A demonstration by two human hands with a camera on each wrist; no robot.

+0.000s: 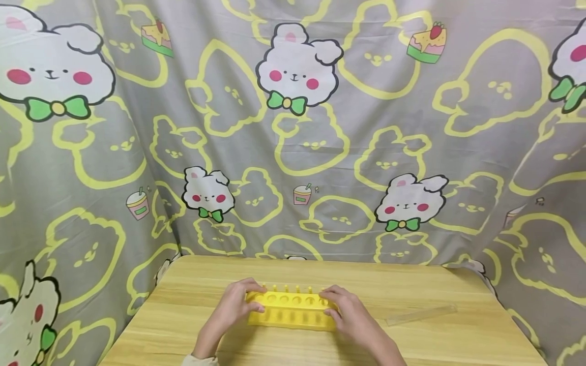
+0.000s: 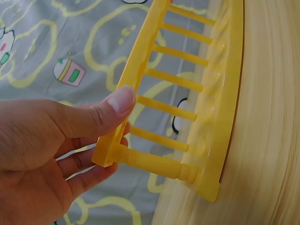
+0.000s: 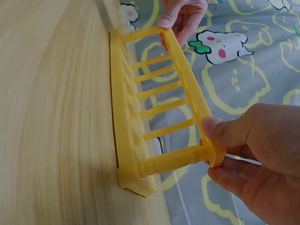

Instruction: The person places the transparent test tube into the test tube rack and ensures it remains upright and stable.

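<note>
A yellow plastic test tube rack stands upright on the wooden table, with a row of round holes along its top bar and thin pegs behind. My left hand grips the left end of the top bar, thumb in front and fingers behind. At the opposite end, my right hand pinches the bar the same way. Both wrist views show the rack from its ends, its base down at the tabletop and an end post rising to the bar. The left hand also appears at the far end in the right wrist view.
A long clear strip lies on the table to the right of my right hand. Grey curtain cloth printed with rabbits hangs behind the table and along both sides.
</note>
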